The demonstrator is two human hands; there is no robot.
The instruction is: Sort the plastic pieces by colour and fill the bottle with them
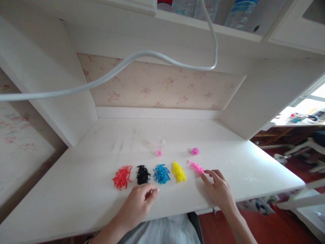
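Note:
Five piles of small, thin pieces lie in a row on the white desk: red pieces (122, 177), black pieces (143, 175), blue pieces (161, 174), yellow pieces (179, 171) and pink pieces (196, 167). Just in front of the black pile, my left hand (138, 200) is closed, thumb against curled fingers; its inside is hidden. My right hand (218, 189) reaches to the near edge of the pink pile, thumb and index finger pinched on pieces there. Behind the piles are a small clear container with pink in its base (159, 152) and a round pink item (195, 151).
A white cable (142, 54) hangs across the upper view, in front of the desk's hutch. Plastic bottles (240, 13) stand on the shelf above. The desk's white side panel (269, 84) rises at the right. Its front edge is close to my lap.

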